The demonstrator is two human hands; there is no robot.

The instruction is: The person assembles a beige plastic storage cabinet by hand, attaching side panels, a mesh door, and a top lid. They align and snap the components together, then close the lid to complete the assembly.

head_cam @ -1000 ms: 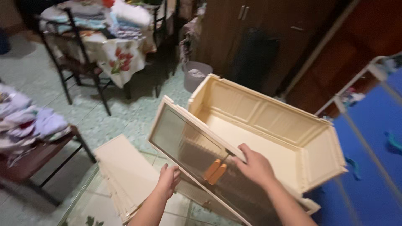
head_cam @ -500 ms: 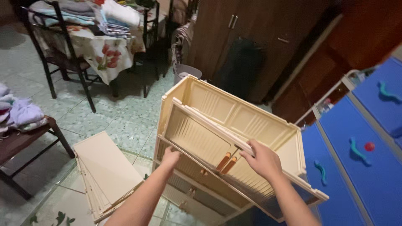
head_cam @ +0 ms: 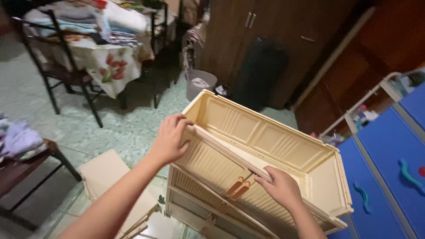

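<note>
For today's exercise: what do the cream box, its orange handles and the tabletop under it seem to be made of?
Cream box: likely moulded plastic, matte, with ribbed panels. Orange handles: probably plastic too, smooth; too small to be sure. Tabletop: apparently glass, glossy and see-through at the edge. Left hand and right hand grip the door panel.

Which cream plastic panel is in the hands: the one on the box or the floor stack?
The cream ribbed door panel with orange handles, gripped by left hand and right hand.

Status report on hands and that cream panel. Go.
Left hand grips the door panel at its top corner. Right hand grips its edge near the orange handles. Panel sits over the open cabinet.
</note>
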